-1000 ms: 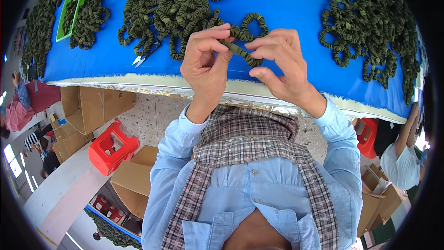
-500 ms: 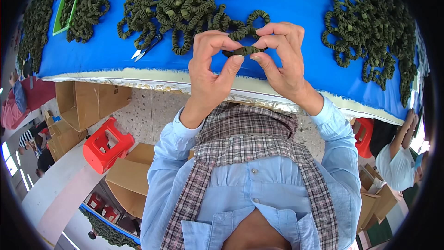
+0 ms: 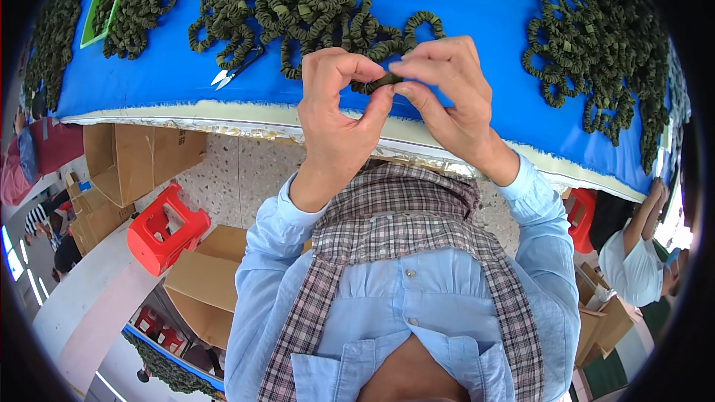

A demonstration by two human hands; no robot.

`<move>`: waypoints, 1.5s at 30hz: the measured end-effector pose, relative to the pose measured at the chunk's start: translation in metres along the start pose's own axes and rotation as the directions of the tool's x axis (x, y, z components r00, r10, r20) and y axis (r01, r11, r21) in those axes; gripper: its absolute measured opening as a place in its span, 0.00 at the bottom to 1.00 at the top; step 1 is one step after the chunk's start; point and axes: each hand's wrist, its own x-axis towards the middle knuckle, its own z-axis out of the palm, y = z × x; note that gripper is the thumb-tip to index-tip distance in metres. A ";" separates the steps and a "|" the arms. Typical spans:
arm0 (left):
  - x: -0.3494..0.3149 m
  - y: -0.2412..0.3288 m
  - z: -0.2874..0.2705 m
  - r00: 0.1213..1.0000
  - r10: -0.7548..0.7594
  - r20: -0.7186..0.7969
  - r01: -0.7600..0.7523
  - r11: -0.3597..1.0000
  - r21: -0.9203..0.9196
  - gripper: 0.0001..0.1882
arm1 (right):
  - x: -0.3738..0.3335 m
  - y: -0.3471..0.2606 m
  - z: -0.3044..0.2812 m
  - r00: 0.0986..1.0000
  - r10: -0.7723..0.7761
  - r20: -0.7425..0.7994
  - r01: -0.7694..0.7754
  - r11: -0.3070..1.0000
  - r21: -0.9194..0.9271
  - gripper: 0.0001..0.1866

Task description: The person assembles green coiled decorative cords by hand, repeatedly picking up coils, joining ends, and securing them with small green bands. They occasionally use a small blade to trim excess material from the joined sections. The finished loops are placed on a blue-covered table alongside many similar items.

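Just above the table's near edge, a dark green gathered fabric hair tie (image 3: 386, 83) is pinched between both my hands. My left hand (image 3: 339, 108) has thumb and forefinger closed on its left part. My right hand (image 3: 453, 97) grips close beside, its thumb and fingertips almost meeting the left ones. Fingers cover most of the tie. Beyond my hands lies a big heap of the same green hair ties (image 3: 298, 4), with one loose ring (image 3: 424, 24) near my right fingertips. Thread snips (image 3: 237, 68) with silvery blades rest left of my hands.
A blue cloth (image 3: 477, 0) covers the table. More hair ties (image 3: 596, 52) are piled at the right, and a green tray (image 3: 104, 11) stands far left. Below the table are a red stool (image 3: 165, 229) and cardboard boxes (image 3: 138, 160). Another person (image 3: 633, 260) sits at the right.
My fingertips have drawn closer together on the hair tie, the right hand shifting slightly left. Less of the tie shows now. The whole view has shifted slightly.
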 end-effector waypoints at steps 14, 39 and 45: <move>0.000 0.007 -0.007 0.967 -0.240 0.083 0.251 0.953 -0.169 0.17 | 0.000 -0.003 -0.001 0.864 0.474 0.172 -0.491 0.711 0.504 0.06; 0.001 0.001 -0.008 0.894 -0.409 0.185 0.449 0.825 -0.343 0.12 | 0.004 0.006 -0.012 0.972 0.212 0.098 -0.227 0.957 0.179 0.11; -0.001 0.006 -0.041 0.932 -0.354 -0.071 0.324 0.907 -0.269 0.13 | 0.031 -0.006 0.032 0.796 0.562 0.224 -0.588 0.631 0.506 0.07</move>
